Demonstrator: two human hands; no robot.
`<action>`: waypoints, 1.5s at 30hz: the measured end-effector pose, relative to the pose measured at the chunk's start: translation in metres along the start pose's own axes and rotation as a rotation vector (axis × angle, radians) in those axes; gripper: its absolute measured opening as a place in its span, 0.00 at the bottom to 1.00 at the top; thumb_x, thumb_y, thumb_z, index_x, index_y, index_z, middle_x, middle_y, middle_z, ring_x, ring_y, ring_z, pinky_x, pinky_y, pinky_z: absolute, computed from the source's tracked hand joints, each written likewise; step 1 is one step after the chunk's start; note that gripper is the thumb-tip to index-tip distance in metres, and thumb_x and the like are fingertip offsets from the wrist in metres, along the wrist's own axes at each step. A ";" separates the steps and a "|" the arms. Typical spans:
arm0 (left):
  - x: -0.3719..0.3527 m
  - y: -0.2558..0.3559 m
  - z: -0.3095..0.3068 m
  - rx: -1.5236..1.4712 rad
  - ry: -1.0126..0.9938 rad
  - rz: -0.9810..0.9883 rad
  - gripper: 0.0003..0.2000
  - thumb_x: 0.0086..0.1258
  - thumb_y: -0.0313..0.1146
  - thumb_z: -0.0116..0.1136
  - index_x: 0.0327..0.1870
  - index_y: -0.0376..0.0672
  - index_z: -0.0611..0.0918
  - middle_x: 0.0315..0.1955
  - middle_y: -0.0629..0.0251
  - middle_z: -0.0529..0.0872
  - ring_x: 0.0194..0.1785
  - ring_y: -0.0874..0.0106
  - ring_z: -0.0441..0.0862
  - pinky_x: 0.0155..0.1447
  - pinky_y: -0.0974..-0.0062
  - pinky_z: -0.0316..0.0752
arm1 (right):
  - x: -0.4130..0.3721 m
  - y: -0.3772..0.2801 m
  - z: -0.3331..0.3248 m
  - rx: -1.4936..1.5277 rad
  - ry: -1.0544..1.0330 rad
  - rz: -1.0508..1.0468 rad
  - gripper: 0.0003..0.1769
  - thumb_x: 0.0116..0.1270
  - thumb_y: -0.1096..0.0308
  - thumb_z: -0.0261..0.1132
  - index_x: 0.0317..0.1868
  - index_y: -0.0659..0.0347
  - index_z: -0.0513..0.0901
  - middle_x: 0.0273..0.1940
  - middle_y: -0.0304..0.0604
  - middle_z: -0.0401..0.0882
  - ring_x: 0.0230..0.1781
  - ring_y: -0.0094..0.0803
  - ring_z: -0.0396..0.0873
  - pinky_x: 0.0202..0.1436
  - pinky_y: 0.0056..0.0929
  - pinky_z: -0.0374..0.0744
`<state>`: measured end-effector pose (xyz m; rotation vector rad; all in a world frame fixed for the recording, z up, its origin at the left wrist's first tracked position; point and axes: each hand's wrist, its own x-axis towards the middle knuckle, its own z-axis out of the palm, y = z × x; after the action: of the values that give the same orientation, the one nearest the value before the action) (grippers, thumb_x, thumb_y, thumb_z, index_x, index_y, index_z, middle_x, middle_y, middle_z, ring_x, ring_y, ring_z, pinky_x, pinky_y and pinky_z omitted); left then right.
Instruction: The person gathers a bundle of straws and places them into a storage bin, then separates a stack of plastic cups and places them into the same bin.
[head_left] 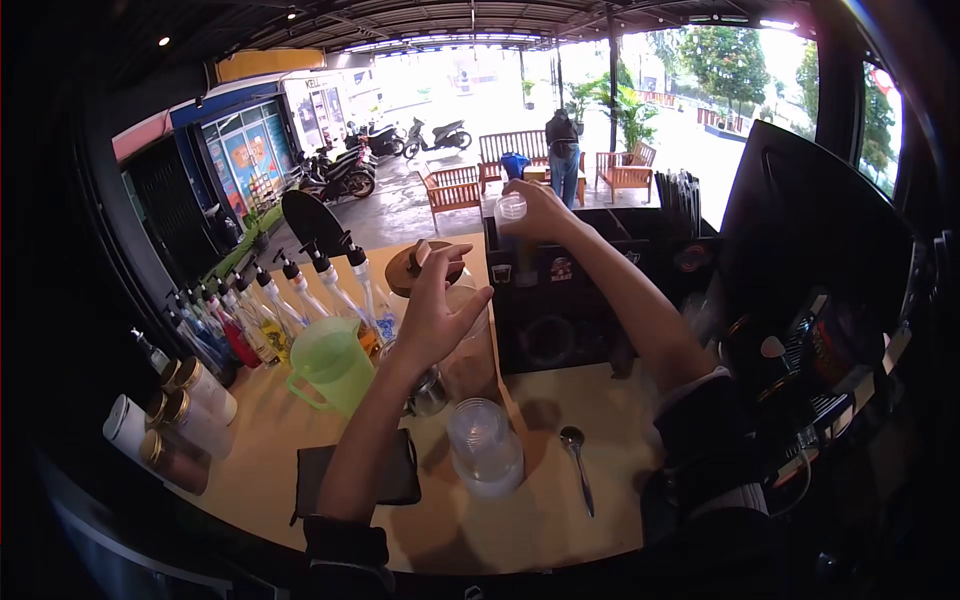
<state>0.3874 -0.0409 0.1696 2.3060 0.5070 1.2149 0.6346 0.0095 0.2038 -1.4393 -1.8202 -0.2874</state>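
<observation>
My right hand [545, 212] is raised over the dark bar box and grips a small clear cup [510, 208]. My left hand [436, 310] reaches across the table, its fingers bent around the knob of a round wooden lid [402, 272] while the thumb sticks out to the right. Just below that hand stands a tall clear jar [472, 365] with brownish contents. In front of it a clear plastic container [487, 450] sits on the wooden table [540, 500]. A metal spoon [575, 470] lies to its right, and a metal cup [430, 392] is partly hidden behind my left forearm.
A green pitcher [335, 365] stands left of my arm, before a row of pump bottles [300, 285]. Lidded jars [195, 415] line the left edge. A black pouch [400, 470] lies under my left forearm. Beyond the counter a person [565, 155] stands by wooden chairs [455, 190].
</observation>
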 end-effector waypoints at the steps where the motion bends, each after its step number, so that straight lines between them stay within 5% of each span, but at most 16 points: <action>1: -0.001 -0.001 -0.001 0.000 -0.002 -0.003 0.27 0.61 0.39 0.61 0.60 0.43 0.67 0.57 0.59 0.71 0.60 0.63 0.70 0.60 0.63 0.67 | -0.001 0.005 0.005 0.020 -0.012 -0.015 0.36 0.35 0.55 0.74 0.47 0.62 0.77 0.42 0.56 0.79 0.47 0.48 0.77 0.53 0.38 0.74; 5: -0.005 -0.003 -0.004 0.024 -0.013 -0.007 0.28 0.61 0.40 0.60 0.60 0.42 0.66 0.58 0.60 0.70 0.61 0.63 0.70 0.61 0.64 0.66 | -0.006 0.009 0.008 -0.034 -0.207 0.072 0.36 0.36 0.56 0.73 0.48 0.61 0.75 0.41 0.57 0.79 0.47 0.49 0.77 0.53 0.38 0.74; 9: -0.008 0.001 -0.006 0.047 -0.010 -0.035 0.28 0.62 0.39 0.60 0.61 0.42 0.65 0.59 0.59 0.69 0.61 0.64 0.69 0.62 0.65 0.65 | -0.006 0.009 0.012 -0.079 -0.186 0.069 0.34 0.37 0.56 0.73 0.47 0.61 0.75 0.41 0.56 0.79 0.47 0.47 0.77 0.53 0.37 0.74; 11: -0.009 -0.001 -0.008 0.037 -0.013 -0.032 0.28 0.63 0.39 0.59 0.62 0.42 0.64 0.59 0.59 0.68 0.61 0.64 0.69 0.62 0.64 0.65 | -0.004 0.006 0.013 -0.214 -0.394 0.135 0.32 0.39 0.55 0.73 0.46 0.62 0.76 0.43 0.54 0.79 0.48 0.46 0.77 0.54 0.36 0.74; 15: -0.011 0.000 -0.013 0.011 -0.019 -0.042 0.29 0.62 0.40 0.60 0.62 0.42 0.64 0.59 0.58 0.68 0.61 0.65 0.69 0.62 0.64 0.65 | -0.006 0.004 0.012 -0.198 -0.355 0.083 0.28 0.46 0.51 0.72 0.43 0.64 0.79 0.39 0.56 0.81 0.44 0.48 0.79 0.51 0.37 0.75; 20: -0.017 0.000 -0.018 0.002 -0.029 -0.060 0.29 0.62 0.40 0.60 0.62 0.42 0.64 0.59 0.59 0.69 0.61 0.64 0.70 0.62 0.65 0.65 | -0.008 -0.002 0.007 -0.067 -0.390 0.255 0.22 0.63 0.52 0.58 0.38 0.67 0.83 0.39 0.59 0.81 0.45 0.50 0.78 0.51 0.38 0.75; 24: -0.023 0.009 -0.021 -0.052 0.017 -0.011 0.26 0.62 0.40 0.59 0.59 0.40 0.67 0.56 0.56 0.72 0.57 0.62 0.72 0.59 0.63 0.66 | -0.016 -0.019 -0.001 -0.179 -0.351 0.261 0.19 0.64 0.58 0.57 0.42 0.67 0.81 0.40 0.61 0.80 0.46 0.52 0.78 0.52 0.40 0.74; 26: -0.029 0.015 -0.026 -0.042 0.010 0.010 0.26 0.62 0.39 0.59 0.59 0.40 0.67 0.56 0.56 0.72 0.58 0.63 0.72 0.59 0.63 0.67 | -0.024 -0.033 -0.010 -0.192 -0.165 0.192 0.18 0.63 0.62 0.59 0.47 0.67 0.79 0.44 0.60 0.79 0.47 0.54 0.77 0.52 0.41 0.73; 31: -0.078 0.021 -0.036 -0.144 0.017 0.057 0.24 0.59 0.35 0.63 0.56 0.41 0.71 0.49 0.60 0.77 0.54 0.68 0.75 0.55 0.68 0.70 | -0.076 -0.109 -0.044 -0.021 0.139 -0.001 0.15 0.59 0.67 0.59 0.41 0.70 0.77 0.43 0.57 0.78 0.38 0.47 0.80 0.45 0.37 0.77; 34: -0.131 0.009 -0.035 -0.264 -0.038 0.008 0.24 0.58 0.37 0.64 0.55 0.41 0.72 0.47 0.62 0.78 0.51 0.69 0.76 0.54 0.69 0.70 | -0.141 -0.164 -0.058 0.327 0.040 0.162 0.14 0.57 0.72 0.62 0.44 0.67 0.75 0.42 0.44 0.76 0.33 0.27 0.75 0.38 0.24 0.75; 35: -0.150 -0.001 -0.032 -0.300 -0.082 -0.008 0.30 0.53 0.38 0.68 0.57 0.41 0.70 0.51 0.61 0.76 0.53 0.69 0.75 0.56 0.70 0.69 | -0.165 -0.173 -0.056 0.439 0.008 0.210 0.15 0.57 0.74 0.62 0.45 0.66 0.74 0.44 0.39 0.74 0.34 0.19 0.72 0.36 0.18 0.73; 39: -0.200 -0.022 -0.009 -0.296 -0.192 -0.115 0.48 0.41 0.41 0.77 0.65 0.41 0.59 0.59 0.58 0.68 0.61 0.65 0.68 0.62 0.66 0.66 | -0.251 -0.175 -0.012 0.647 -0.123 0.369 0.36 0.50 0.67 0.72 0.59 0.62 0.66 0.54 0.44 0.68 0.50 0.34 0.72 0.50 0.33 0.75; 40: -0.204 -0.028 0.000 -0.307 -0.192 -0.118 0.48 0.41 0.41 0.77 0.65 0.41 0.59 0.59 0.58 0.68 0.61 0.65 0.68 0.62 0.66 0.66 | -0.266 -0.175 0.002 0.640 -0.129 0.376 0.36 0.50 0.67 0.72 0.59 0.62 0.66 0.54 0.44 0.68 0.50 0.34 0.72 0.50 0.33 0.75; 43: -0.212 -0.021 0.023 -0.544 -0.313 -0.232 0.54 0.36 0.38 0.79 0.67 0.40 0.54 0.60 0.55 0.67 0.66 0.62 0.64 0.67 0.62 0.61 | -0.290 -0.185 0.026 0.516 -0.248 0.400 0.57 0.39 0.55 0.77 0.65 0.64 0.52 0.62 0.52 0.59 0.64 0.44 0.60 0.63 0.40 0.66; 45: -0.213 -0.023 0.033 -0.546 -0.276 -0.239 0.54 0.36 0.38 0.79 0.66 0.40 0.54 0.60 0.54 0.67 0.65 0.61 0.64 0.66 0.63 0.62 | -0.292 -0.192 0.037 0.485 -0.211 0.369 0.58 0.39 0.57 0.77 0.65 0.65 0.51 0.61 0.54 0.59 0.64 0.44 0.60 0.64 0.39 0.65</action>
<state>0.2983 -0.1420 -0.0003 1.8414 0.2922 0.7816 0.4610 -0.2428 0.0319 -1.4469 -1.5910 0.4772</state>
